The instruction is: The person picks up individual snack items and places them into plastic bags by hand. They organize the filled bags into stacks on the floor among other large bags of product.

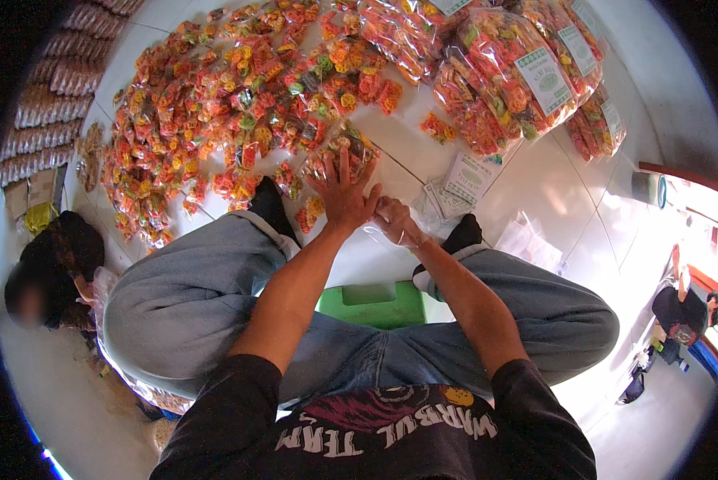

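Note:
My left hand [348, 201] lies with fingers spread on a clear packet of colourful snacks [342, 153], palm down. Close beside its thumb, my right hand [396, 221] has its fingers curled on a clear plastic bag [371, 230]; the bag's full shape is hard to make out. A few small snack packets [309, 215] lie on the floor by my left wrist. To the right of my hands is a stack of printed paper labels [468, 177] with green borders, partly among clear plastic.
Small snack packets [215, 114] spread over the white tiles [575, 198] ahead. Large filled, labelled bags [503, 78] are piled at the upper right. A green plastic stool [371, 306] is between my legs. People sit left [65, 270] and right [683, 312]. Brown packets [53, 114] line the far left.

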{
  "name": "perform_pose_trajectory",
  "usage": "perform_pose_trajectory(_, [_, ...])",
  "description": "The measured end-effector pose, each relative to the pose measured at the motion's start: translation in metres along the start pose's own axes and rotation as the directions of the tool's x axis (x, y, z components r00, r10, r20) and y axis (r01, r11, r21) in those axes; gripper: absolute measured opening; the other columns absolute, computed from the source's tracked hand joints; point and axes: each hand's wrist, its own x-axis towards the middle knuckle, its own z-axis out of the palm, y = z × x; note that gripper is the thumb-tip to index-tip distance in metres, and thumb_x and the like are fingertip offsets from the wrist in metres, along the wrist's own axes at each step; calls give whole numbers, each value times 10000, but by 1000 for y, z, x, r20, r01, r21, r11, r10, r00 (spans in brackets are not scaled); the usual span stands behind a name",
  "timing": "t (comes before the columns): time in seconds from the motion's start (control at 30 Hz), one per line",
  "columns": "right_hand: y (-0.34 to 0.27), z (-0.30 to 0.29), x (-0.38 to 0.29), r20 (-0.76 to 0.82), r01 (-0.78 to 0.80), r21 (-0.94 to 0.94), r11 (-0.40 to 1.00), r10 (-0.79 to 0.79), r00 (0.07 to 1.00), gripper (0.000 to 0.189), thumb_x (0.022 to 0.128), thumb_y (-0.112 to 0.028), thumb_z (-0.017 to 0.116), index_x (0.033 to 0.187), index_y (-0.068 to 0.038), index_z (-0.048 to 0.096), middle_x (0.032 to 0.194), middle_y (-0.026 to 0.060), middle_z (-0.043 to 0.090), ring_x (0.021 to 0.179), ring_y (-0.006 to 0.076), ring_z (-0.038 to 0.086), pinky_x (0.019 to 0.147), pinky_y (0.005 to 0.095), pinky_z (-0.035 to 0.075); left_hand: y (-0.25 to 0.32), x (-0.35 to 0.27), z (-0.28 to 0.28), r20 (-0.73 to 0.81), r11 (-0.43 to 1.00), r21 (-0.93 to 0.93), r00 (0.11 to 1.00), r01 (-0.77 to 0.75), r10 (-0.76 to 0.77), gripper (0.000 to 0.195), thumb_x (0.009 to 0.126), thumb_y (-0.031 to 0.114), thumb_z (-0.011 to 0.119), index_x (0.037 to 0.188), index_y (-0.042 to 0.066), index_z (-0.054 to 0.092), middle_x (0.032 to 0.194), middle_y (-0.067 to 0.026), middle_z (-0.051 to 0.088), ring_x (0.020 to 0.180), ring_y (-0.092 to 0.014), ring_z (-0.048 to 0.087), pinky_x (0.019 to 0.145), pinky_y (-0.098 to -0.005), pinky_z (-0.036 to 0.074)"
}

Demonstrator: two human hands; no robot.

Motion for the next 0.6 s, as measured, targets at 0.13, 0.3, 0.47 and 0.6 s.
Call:
perform_pose_trajectory(0.13, [-9,-5,3,-32,94,4,996,-94,995,171,869,-192,613,1013,-105,637,935,103,647,864,349,618,731,445,495,0,1,-1,19,999,41,1000,-2,1,469,896,499,505,1345,367,533,1584,-140,140,1430,-475,71,965,-811,41])
perform_pose_trajectory(0.3, [-14,-2,-3,-115,108,-162,981,-127,985,198,870,-195,614,1044,-102,619,1032,109,634,920,348,609,736,444,493,0,0,-6,36,1000,-9,999,5,-5,459,880,422,556,1335,361,540,1574,-148,167,1430,-457,110,963,-810,48])
perform_pose_trajectory(0.47, [-14,-13,-7,-43,164,-134,977,-171,984,345,889,-187,590,1208,-63,539,1086,173,595,989,361,591,788,449,495,3,4,-11,6,997,-83,1000,1,-1,479,850,383,611,1324,355,550,1568,-145,189,1422,-444,151,973,-797,66])
perform_pose_trajectory(0.6, [-16,-56,-47,378,330,-288,899,-210,902,454,917,-209,550,1326,-36,456,1137,202,572,1008,378,590,876,462,487,-8,-3,-7,-41,997,-79,999,-9,6,488,828,372,638,1310,358,560,1562,-142,204,1412,-438,181,973,-791,87])
